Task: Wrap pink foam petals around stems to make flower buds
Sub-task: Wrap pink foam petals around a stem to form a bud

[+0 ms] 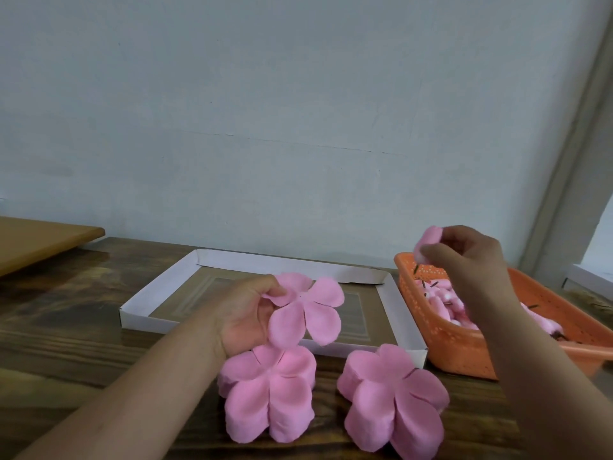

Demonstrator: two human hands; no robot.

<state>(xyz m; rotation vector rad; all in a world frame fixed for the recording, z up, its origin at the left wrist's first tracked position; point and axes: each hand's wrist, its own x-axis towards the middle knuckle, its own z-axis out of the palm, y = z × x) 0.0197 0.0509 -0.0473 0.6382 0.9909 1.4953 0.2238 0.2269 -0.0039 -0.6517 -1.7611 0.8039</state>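
My left hand [247,315] pinches one flat pink foam petal sheet [306,310] by an upper lobe, holding it just above the left stack of petal sheets [268,393]. A second stack [394,403] lies to its right on the wooden table. My right hand [471,260] is raised over the orange basket [464,353] and pinches a small wrapped pink bud [428,242] in its fingertips. The basket holds several pink buds [441,300] with dark stems. The stem of the bud in my right hand is hidden by my fingers.
A shallow white cardboard tray [159,290] lies behind the stacks, its brown bottom showing. A tan board [39,240] sits at the far left. A pale wall stands close behind the table, with a frame edge at the right.
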